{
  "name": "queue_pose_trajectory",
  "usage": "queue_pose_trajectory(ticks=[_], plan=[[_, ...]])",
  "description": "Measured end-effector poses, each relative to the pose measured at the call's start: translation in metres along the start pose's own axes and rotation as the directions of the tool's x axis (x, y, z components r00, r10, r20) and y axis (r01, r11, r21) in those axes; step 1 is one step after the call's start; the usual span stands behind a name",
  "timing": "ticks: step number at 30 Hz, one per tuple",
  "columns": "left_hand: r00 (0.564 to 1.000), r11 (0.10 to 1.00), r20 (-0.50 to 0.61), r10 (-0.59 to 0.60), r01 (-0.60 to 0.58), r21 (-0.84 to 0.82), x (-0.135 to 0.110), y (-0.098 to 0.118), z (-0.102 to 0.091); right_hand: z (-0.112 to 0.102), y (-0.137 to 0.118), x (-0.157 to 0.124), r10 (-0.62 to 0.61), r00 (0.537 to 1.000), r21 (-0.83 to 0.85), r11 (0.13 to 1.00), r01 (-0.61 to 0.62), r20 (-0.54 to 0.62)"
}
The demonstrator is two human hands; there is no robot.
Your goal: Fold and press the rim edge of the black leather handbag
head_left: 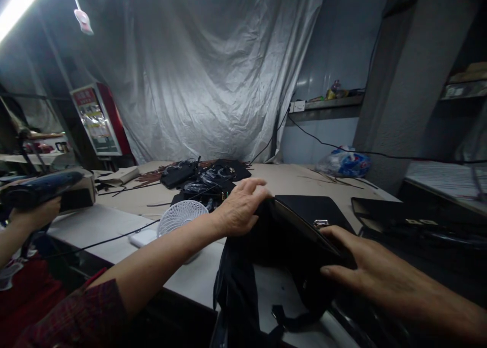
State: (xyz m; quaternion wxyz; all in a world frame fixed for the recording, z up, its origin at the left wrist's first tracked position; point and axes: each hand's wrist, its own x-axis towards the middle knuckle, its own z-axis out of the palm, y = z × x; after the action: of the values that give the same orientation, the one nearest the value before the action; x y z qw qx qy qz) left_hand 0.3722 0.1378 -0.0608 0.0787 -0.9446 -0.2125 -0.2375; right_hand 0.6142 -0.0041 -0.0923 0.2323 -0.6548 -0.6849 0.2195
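Note:
A black handbag [281,236] stands tilted at the table's front edge, its mouth facing me. My right hand [352,259] grips its right side, thumb inside and fingers over the rim near a silver metal clasp [320,223]. At the bag's upper left corner is my left hand [243,208], fingers stretched and thumb apart, with slight blur at the fingertips. Whether it touches the bag I cannot tell. A black strap with a buckle [277,313] hangs below the bag.
A small white fan [182,217] stands beside my left forearm. Black bags and plastic-wrapped parts [209,178] pile up behind it. At far left, another person's hand [36,213] holds a dark heat gun [41,185]. More black bag pieces [411,221] lie right.

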Motion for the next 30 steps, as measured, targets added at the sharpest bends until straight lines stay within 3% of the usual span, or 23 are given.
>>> queue_pose_trajectory(ticks=[2, 6, 15, 25, 30], plan=[[0.994, 0.993, 0.033, 0.101, -0.099, -0.059, 0.009, 0.004, 0.002, 0.000, 0.005, 0.005, -0.006, 1.000, 0.019, 1.000, 0.006, 0.000], [0.979, 0.977, 0.062, 0.193, -0.186, -0.105, 0.026, 0.008, 0.012, -0.003, 0.009, 0.007, -0.008, 1.000, 0.017, 1.000, 0.009, -0.025], [0.977, 0.973, 0.074, 0.200, -0.189, -0.135, 0.038, 0.007, 0.019, -0.002, 0.010, 0.001, -0.022, 1.000, 0.060, 0.998, 0.023, -0.015], [0.975, 0.936, 0.200, 0.097, -0.021, -0.352, 0.044, -0.018, 0.022, -0.001, 0.019, 0.014, -0.009, 0.988, 0.037, 0.999, 0.015, -0.157], [0.977, 0.944, 0.210, -0.048, 0.113, -0.309, 0.046, -0.020, 0.021, -0.005, 0.032, 0.027, 0.057, 0.978, 0.064, 0.997, -0.045, -0.202]])
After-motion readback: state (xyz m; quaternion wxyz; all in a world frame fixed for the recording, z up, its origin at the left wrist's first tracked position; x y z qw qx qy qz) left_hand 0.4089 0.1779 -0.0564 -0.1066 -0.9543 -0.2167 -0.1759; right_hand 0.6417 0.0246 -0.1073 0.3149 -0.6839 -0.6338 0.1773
